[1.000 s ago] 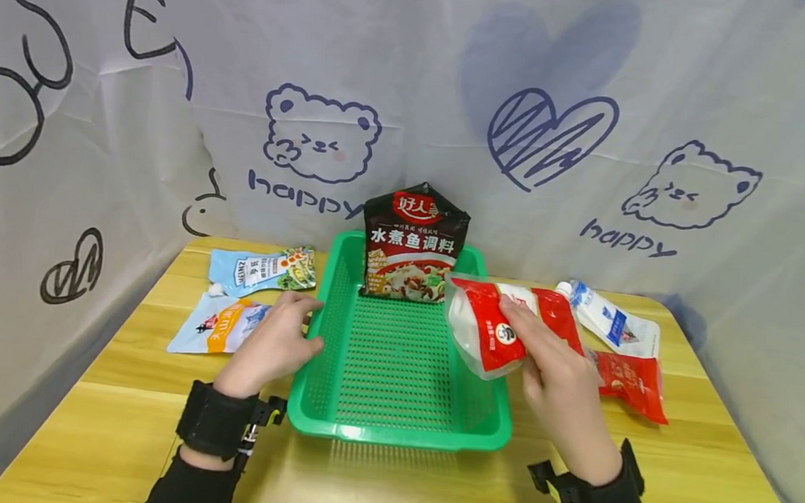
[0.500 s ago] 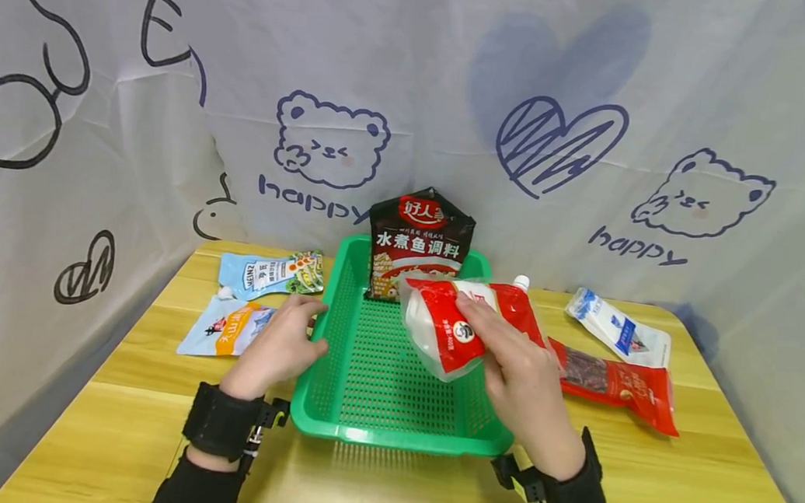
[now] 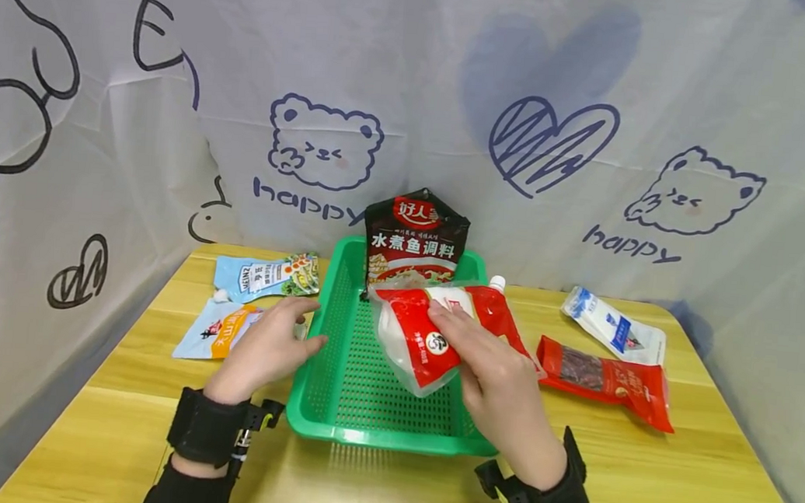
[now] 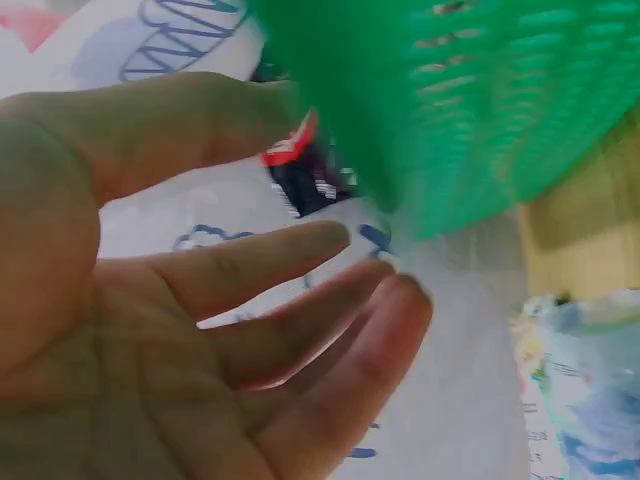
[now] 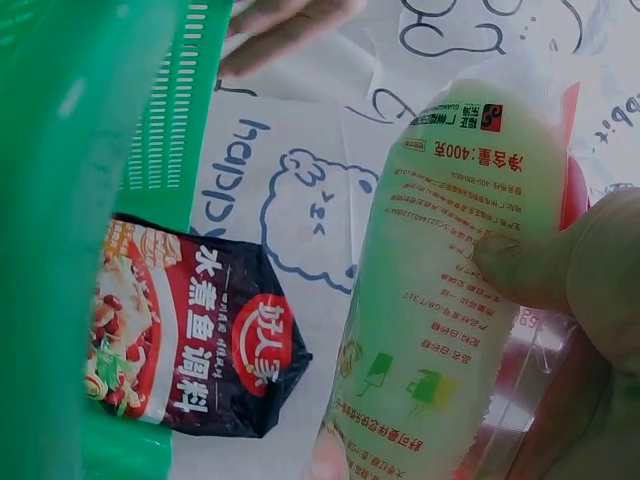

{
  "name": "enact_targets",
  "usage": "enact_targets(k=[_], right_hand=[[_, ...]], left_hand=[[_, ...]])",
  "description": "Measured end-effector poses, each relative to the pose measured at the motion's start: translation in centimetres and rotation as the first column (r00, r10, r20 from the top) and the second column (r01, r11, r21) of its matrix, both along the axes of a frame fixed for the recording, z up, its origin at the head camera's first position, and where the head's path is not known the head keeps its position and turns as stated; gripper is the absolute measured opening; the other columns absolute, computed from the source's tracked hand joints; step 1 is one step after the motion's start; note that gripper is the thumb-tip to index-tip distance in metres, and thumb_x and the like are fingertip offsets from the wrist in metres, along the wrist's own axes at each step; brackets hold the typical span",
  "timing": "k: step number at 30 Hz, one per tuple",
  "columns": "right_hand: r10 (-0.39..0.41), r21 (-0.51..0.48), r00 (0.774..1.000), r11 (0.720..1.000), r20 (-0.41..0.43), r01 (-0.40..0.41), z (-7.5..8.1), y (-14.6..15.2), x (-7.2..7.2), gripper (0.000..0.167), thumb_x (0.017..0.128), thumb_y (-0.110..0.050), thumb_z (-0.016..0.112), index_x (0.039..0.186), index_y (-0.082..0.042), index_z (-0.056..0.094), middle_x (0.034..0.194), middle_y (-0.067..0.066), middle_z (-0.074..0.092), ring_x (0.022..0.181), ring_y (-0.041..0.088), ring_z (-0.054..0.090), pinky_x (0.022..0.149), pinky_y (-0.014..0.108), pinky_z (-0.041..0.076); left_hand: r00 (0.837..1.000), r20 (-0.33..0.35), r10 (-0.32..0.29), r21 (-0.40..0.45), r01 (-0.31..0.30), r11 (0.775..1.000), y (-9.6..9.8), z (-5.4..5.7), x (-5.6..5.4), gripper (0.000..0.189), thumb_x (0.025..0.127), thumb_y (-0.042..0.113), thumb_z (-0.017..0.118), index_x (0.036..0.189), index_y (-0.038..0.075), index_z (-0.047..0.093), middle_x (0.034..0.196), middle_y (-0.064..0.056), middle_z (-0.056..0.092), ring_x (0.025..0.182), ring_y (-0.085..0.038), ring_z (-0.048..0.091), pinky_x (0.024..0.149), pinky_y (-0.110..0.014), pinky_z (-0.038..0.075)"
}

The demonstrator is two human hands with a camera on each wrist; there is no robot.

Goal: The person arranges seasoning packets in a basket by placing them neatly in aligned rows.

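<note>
Sugar [image 3: 407,334] hangs over the basket [image 3: 389,439], pinched in my right grip [image 3: 506,376]; my left grip [image 3: 265,351] is loosely spread by the basket's side; I expect a weighty, soft bulk in slippery film, best held mid-body.

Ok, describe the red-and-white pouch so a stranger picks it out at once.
Find the green basket on the table. Over it, the right hand grips the red-and-white pouch with a white cap. Being held sets it apart from the black packet upright at the basket's back and the red packet lying to the right.
</note>
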State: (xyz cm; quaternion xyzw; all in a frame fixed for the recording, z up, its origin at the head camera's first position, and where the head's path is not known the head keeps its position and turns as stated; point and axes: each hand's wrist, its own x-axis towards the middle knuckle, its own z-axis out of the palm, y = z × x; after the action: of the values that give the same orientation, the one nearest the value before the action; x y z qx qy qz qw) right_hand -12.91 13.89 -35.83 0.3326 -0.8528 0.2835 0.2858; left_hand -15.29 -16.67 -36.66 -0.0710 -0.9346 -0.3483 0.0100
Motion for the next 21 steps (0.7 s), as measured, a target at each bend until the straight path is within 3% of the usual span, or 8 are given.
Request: enact_targets(k=[4, 8, 14, 18, 21], right_hand=[[0.003, 0.018, 1.000, 1.000, 0.001, -0.003, -0.1, -0.2, 0.1, 0.068, 0.083, 0.014, 0.076, 0.144, -0.012, 0.063, 0.141, 0.004, 0.066, 0.125, 0.028, 0.066, 0.097, 0.049, 0.058], [0.019, 0.034, 1.000, 0.999, 0.006, -0.019, -0.1, -0.5, 0.3, 0.068, 0.084, 0.012, 0.077, 0.145, -0.013, 0.063, 0.142, 0.002, 0.065, 0.127, 0.027, 0.065, 0.098, 0.049, 0.057], [0.052, 0.046, 0.998, 0.998, 0.022, -0.053, -0.2, -1.1, 0.6, 0.065, 0.085, 0.009, 0.078, 0.145, -0.012, 0.063, 0.143, 0.002, 0.065, 0.129, 0.026, 0.064, 0.099, 0.048, 0.057], [0.074, 0.053, 0.997, 0.996, 0.037, -0.076, -0.3, -1.6, 0.8, 0.064, 0.086, 0.005, 0.080, 0.145, -0.013, 0.063, 0.143, 0.001, 0.064, 0.130, 0.025, 0.063, 0.099, 0.048, 0.057], [0.091, 0.056, 0.995, 0.994, 0.036, -0.093, -0.4, -1.9, 0.9, 0.064, 0.086, 0.005, 0.079, 0.145, -0.014, 0.063, 0.144, 0.001, 0.064, 0.130, 0.025, 0.063, 0.099, 0.047, 0.057]], left_hand=[[0.996, -0.086, 0.016, 0.103, -0.007, 0.995, 0.4, 1.3, 1.0, 0.054, 0.098, 0.022, 0.072, 0.145, 0.001, 0.056, 0.146, -0.021, 0.056, 0.121, -0.040, 0.062, 0.093, -0.053, 0.058], [0.991, -0.135, 0.018, 0.239, 0.015, 0.971, 1.3, 2.5, 2.0, 0.050, 0.102, 0.032, 0.068, 0.143, 0.006, 0.059, 0.141, -0.014, 0.062, 0.118, -0.032, 0.066, 0.097, -0.049, 0.058], [0.995, -0.007, -0.095, 0.392, 0.090, 0.916, 2.9, 3.2, 2.8, 0.056, 0.108, 0.043, 0.054, 0.147, 0.003, 0.052, 0.141, -0.019, 0.062, 0.107, -0.029, 0.071, 0.087, -0.043, 0.062], [0.978, 0.081, -0.191, 0.461, 0.133, 0.877, 3.7, 3.2, 2.7, 0.062, 0.106, 0.041, 0.058, 0.150, 0.000, 0.043, 0.137, -0.024, 0.062, 0.099, -0.026, 0.072, 0.078, -0.038, 0.064], [0.966, 0.117, -0.230, 0.498, 0.144, 0.855, 4.0, 3.1, 2.6, 0.065, 0.103, 0.037, 0.065, 0.151, 0.001, 0.039, 0.126, -0.024, 0.066, 0.090, -0.025, 0.073, 0.076, -0.038, 0.064]])
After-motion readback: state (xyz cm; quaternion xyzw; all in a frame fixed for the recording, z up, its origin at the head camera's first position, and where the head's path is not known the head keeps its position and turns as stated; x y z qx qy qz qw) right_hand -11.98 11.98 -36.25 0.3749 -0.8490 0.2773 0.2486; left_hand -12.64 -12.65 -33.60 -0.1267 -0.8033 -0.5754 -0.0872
